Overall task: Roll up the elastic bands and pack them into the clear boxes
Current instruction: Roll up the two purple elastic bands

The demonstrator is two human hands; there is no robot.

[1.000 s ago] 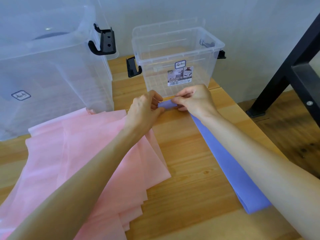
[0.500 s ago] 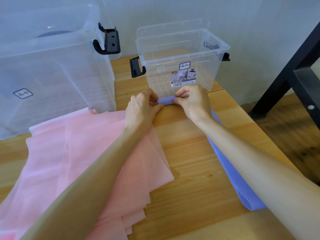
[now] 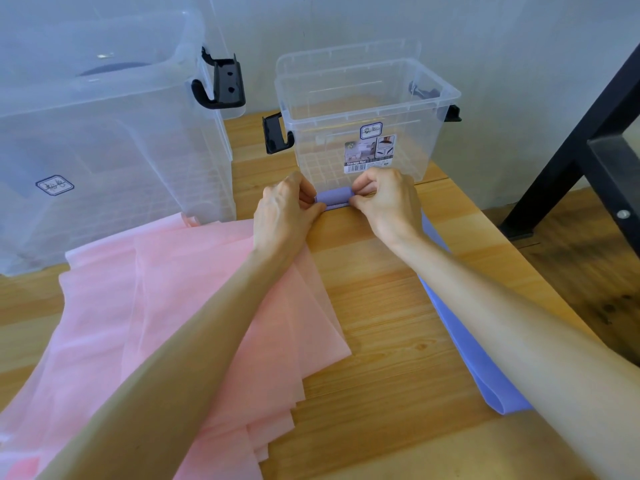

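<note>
Purple band roll pinched by both hands' fingers.

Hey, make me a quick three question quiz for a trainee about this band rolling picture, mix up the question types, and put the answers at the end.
1. True or false: both the left hand and the right hand pinch the rolled end of the purple band.
2. Multiple choice: the pink bands lie (A) inside the small clear box, (B) spread on the wooden table under the left forearm, (C) on the floor.
3. Fill in: the purple roll sits just in front of the ______ clear box, the one bearing a printed product label.

Key: 1 true; 2 B; 3 small.
</note>
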